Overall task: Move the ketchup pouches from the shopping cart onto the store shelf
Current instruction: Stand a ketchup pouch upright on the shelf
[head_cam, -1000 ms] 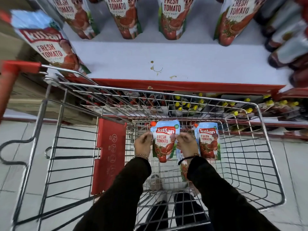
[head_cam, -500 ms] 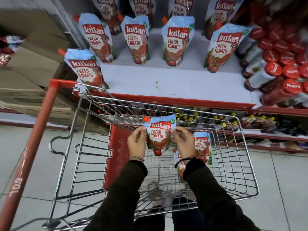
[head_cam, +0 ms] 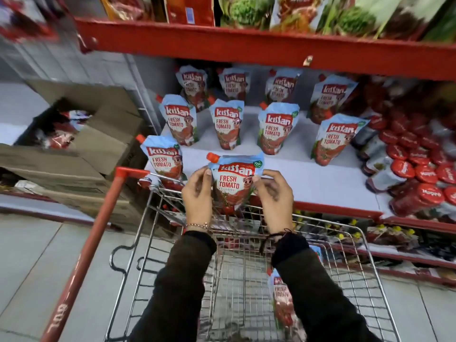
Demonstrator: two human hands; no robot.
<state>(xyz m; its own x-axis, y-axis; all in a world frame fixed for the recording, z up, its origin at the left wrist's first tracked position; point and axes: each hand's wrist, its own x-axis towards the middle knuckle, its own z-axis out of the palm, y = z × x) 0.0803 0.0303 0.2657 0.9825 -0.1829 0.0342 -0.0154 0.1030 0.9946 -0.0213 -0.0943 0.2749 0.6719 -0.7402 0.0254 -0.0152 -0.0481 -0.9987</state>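
Both hands hold one ketchup pouch [head_cam: 233, 183] upright above the far rim of the wire shopping cart [head_cam: 138, 243], level with the front edge of the white shelf [head_cam: 328, 183]. My left hand [head_cam: 197, 196] pinches its left edge and my right hand [head_cam: 275, 196] its right edge. Another pouch [head_cam: 281, 302] lies in the cart, partly hidden by my right sleeve. Several pouches [head_cam: 275, 128] stand in rows on the shelf, one [head_cam: 164, 160] at its front left corner.
Red-capped ketchup bottles [head_cam: 414, 169] lie stacked at the shelf's right. A red shelf edge [head_cam: 246, 45] with packets runs overhead. Open cardboard boxes [head_cam: 81, 149] sit to the left. The cart's red handle bar [head_cam: 84, 255] slants at lower left.
Both hands have lifted the pouch out of the cart basket up to shelf height. The camera has tilted up, so the upper shelf shows.
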